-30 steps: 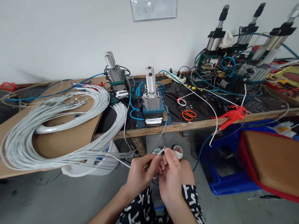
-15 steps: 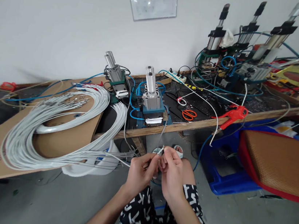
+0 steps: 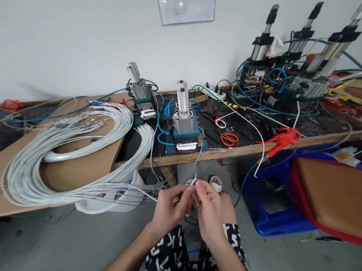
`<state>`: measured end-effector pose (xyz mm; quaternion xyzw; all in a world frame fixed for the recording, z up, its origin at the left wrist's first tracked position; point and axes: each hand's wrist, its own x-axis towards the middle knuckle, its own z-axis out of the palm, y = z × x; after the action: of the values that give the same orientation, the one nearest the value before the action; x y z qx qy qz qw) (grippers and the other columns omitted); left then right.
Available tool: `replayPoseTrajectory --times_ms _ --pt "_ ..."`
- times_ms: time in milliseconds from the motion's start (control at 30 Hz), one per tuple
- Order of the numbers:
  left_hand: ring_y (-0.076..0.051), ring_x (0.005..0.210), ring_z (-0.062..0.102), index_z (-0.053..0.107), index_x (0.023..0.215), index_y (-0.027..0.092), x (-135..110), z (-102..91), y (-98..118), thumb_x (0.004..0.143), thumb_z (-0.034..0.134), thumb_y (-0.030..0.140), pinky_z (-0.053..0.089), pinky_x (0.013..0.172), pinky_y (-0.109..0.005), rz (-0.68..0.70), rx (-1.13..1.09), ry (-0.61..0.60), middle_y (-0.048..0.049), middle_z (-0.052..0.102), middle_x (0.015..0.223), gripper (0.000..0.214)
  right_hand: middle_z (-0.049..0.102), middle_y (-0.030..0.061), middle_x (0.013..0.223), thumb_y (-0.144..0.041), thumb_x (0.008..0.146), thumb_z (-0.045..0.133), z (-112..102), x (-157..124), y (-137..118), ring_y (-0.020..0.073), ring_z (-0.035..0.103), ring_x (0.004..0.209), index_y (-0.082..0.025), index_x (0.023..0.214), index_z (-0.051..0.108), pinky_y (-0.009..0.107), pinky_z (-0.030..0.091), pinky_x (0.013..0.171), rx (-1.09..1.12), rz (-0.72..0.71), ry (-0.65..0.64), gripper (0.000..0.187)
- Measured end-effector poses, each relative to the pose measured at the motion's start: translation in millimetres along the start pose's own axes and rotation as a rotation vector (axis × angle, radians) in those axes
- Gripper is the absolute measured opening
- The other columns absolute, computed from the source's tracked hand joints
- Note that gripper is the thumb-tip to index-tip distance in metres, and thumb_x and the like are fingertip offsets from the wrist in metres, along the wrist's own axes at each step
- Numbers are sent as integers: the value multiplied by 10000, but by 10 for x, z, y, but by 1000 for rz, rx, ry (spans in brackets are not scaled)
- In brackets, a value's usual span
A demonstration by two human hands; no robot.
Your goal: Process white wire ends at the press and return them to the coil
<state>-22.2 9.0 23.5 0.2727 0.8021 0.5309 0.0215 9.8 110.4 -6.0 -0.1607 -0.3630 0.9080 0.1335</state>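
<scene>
My left hand (image 3: 172, 203) pinches a thin white cable (image 3: 193, 180) close to its end, which points up between my hands. At the tip, small thin wire ends stick out, too fine to make out well. My right hand (image 3: 208, 203) has thumb and forefinger closed against the same cable, just below the tip. From the left hand the cable leads towards a big coiled bundle of white cables (image 3: 26, 168) lying on cardboard. Beyond my hands, a small pneumatic press (image 3: 183, 122) stands at the bench edge.
A second press (image 3: 139, 90) stands behind, left. Orange-handled scissors (image 3: 229, 139) and a red air gun (image 3: 283, 140) lie by the wooden bench edge (image 3: 232, 152). Taller presses (image 3: 260, 52) rise at right. A white bucket (image 3: 119, 200) sits under the bundle, a brown-seated stool (image 3: 343, 197) at right.
My right fingertips have moved slightly down from the cable's tip, so thin wire ends now show above them. My left hand has stayed in place.
</scene>
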Motion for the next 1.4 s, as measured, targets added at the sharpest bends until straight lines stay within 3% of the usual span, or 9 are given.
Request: replayPoseTrajectory --times_ms 200,367,567,767,933,1067,1167,1233,1400 --pt "-108 496 588 597 654 167 1 -25 -38 1001 488 390 456 504 -182 -30 12 -70 -3 623 542 427 564 -25 552 -471 720 802 -3 14 -88 92 408 495 -178 759 760 231 325 488 -126 -34 -49 299" --pt "-112 535 597 581 651 168 7 -58 -61 1010 465 391 454 522 -179 -34 49 -137 -9 622 569 438 574 -21 553 -460 719 792 -17 74 -130 90 423 504 -176 708 748 225 331 497 -162 -43 -61 287" --pt "-118 601 616 664 781 157 -42 -135 -155 1008 474 358 463 566 -179 -18 130 -147 -19 666 654 358 409 -73 495 -513 659 817 7 168 -74 72 311 500 -155 743 739 213 250 492 -112 4 26 376" --pt "-111 550 593 675 761 154 2 -220 -272 1000 478 362 439 565 -190 0 267 -75 -7 646 600 373 379 -77 499 -570 780 697 -61 276 89 89 314 485 -170 801 731 228 272 492 -262 -44 -33 402" --pt "-124 524 599 674 830 146 190 -195 -362 984 489 411 465 562 -203 -93 140 -1 4 632 556 358 580 1 596 -556 845 579 -485 414 283 154 514 571 -182 774 725 261 390 560 -664 -214 -17 408" --pt "-125 461 585 646 799 156 361 -138 -419 950 525 457 460 498 -204 -173 -31 39 6 635 535 358 706 75 815 -451 829 564 -1026 529 416 242 614 800 -194 881 726 369 460 804 -948 -276 56 308" --pt "-125 429 579 630 768 160 452 -111 -433 925 547 470 454 466 -203 -210 -98 63 3 636 521 357 712 132 1078 -354 792 568 -1422 584 555 327 575 1073 -190 1032 716 519 335 1037 -1181 -297 116 326" --pt "-127 429 582 625 755 161 492 -102 -435 917 551 469 454 462 -204 -213 -106 75 1 636 515 356 678 162 1187 -318 798 548 -1636 598 678 362 517 1188 -174 1106 688 587 242 1091 -1302 -295 152 368" --pt "-129 418 577 620 735 166 569 -84 -454 897 573 449 456 454 -206 -229 -118 95 7 623 486 329 600 163 1357 -289 869 489 -1950 607 934 345 437 1312 -166 1206 637 571 222 1119 -1557 -341 153 388"
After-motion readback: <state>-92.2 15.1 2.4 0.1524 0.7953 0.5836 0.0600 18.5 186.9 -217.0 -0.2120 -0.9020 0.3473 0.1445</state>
